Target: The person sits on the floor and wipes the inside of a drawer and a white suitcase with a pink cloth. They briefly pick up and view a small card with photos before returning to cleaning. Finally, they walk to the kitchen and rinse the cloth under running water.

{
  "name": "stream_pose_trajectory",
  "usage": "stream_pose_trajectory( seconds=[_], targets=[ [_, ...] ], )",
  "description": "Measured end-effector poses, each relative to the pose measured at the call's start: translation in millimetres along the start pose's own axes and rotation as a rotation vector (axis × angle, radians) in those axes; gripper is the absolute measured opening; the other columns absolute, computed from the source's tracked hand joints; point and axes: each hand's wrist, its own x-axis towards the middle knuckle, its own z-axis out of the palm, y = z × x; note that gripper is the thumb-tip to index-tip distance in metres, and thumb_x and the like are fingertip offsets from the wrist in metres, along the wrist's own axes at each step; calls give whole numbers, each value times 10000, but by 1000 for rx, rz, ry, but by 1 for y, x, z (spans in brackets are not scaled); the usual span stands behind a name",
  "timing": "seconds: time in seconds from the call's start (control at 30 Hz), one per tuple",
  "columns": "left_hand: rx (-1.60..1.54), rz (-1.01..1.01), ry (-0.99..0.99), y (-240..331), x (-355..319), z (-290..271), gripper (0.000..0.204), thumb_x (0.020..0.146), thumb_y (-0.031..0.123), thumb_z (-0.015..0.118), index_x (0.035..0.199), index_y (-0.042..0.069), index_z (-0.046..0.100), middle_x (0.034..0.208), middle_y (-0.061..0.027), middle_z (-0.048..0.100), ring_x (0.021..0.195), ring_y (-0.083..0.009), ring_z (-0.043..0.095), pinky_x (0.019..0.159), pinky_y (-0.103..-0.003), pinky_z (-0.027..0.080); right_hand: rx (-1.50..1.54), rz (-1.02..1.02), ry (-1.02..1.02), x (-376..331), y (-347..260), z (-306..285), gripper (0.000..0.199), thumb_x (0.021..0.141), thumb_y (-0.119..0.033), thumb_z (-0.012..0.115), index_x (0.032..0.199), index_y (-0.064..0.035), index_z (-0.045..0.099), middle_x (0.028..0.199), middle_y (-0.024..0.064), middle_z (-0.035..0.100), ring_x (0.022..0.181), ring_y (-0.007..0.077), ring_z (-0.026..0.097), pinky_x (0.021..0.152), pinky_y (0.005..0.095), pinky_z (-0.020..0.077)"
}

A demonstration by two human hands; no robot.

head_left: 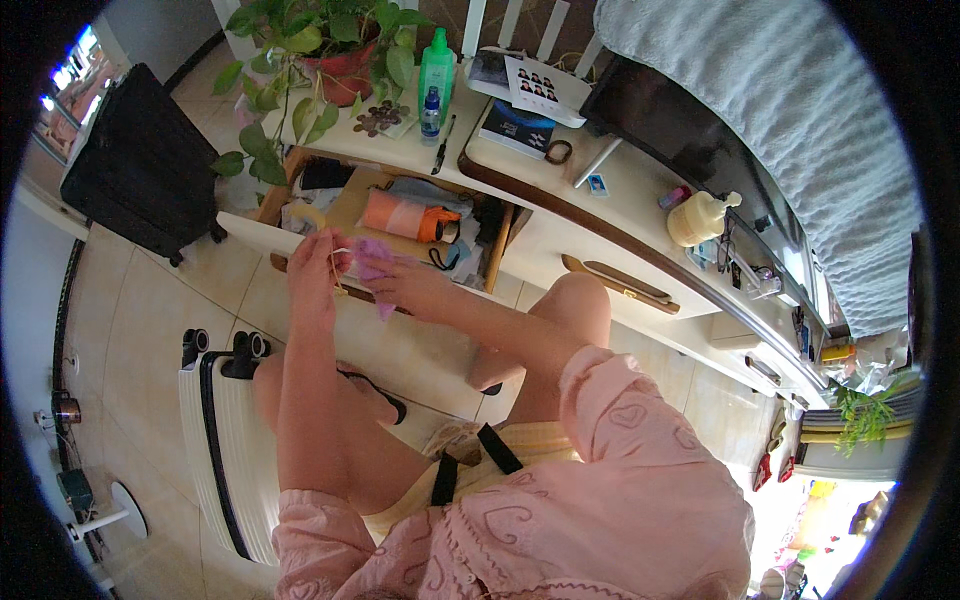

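Both hands are raised over the front of an open drawer [345, 205]. My right hand [405, 284] is closed on a soft, crumpled piece of thin purple cloth [374, 262]; part of it hangs below the fingers. Just left of it, my left hand [318, 268] pinches a thin pale cord [341, 262] close to the cloth. Whether cord and cloth are joined cannot be made out. Inside the drawer lie an orange folded umbrella [405, 216], grey fabric [425, 193] and other small items.
On the cabinet top [400, 148] stand a potted plant [340, 75], a green bottle [437, 68], a small blue bottle [430, 115] and a cream pump bottle [700, 220]. A white suitcase [225, 450] is beside my left leg; a black suitcase [140, 165] stands farther left.
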Motion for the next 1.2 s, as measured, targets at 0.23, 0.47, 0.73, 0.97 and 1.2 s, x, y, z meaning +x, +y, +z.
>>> stream_pose_trajectory(
  seconds=[0.23, 0.47, 0.73, 0.97, 1.2],
  targets=[
    [4, 16, -32, 2, 2, -6, 211, 877, 220, 501, 929, 29, 576, 791, -60, 610, 619, -91, 540, 579, -217, 438, 49, 44, -77, -76, -2, -19, 366, 695, -93, 529, 1057, -54, 565, 1281, 30, 424, 1284, 261, 218, 1064, 365, 197],
    [80, 60, -22, 3, 12, -22, 205, 871, 218, 511, 931, 35, 580, 799, -54, 615, 611, -83, 540, 575, -207, 442, 86, 46, 18, -63, 4, -7, 396, 637, -36, 571, 1029, -95, 588, 1276, -16, 434, 1273, 248, 251, 999, 371, 313],
    [157, 26, -21, 0, 12, -25, 238, 870, 239, 516, 974, 34, 575, 884, -45, 592, 744, -103, 534, 674, -230, 443, 226, 139, 36, 1, 1, 21, 405, 634, -32, 604, 1030, -110, 581, 1231, -3, 470, 1256, 255, 280, 1003, 404, 289],
    [185, 5, -20, 4, 6, -30, 227, 867, 227, 526, 947, 24, 588, 776, -7, 550, 602, -71, 452, 547, -201, 384, 128, 117, -153, -32, -1, 0, 462, 636, 16, 531, 1085, -88, 557, 1275, 29, 422, 1271, 263, 247, 1026, 384, 272],
    [198, 12, -89, 3, 7, -7, 176, 850, 191, 549, 923, 31, 550, 698, -18, 560, 458, -33, 352, 393, -191, 271, 204, 17, 207, -22, -2, -66, 296, 763, -90, 547, 1058, -80, 554, 1204, 116, 468, 1165, 284, 396, 951, 392, 333]
  ],
)
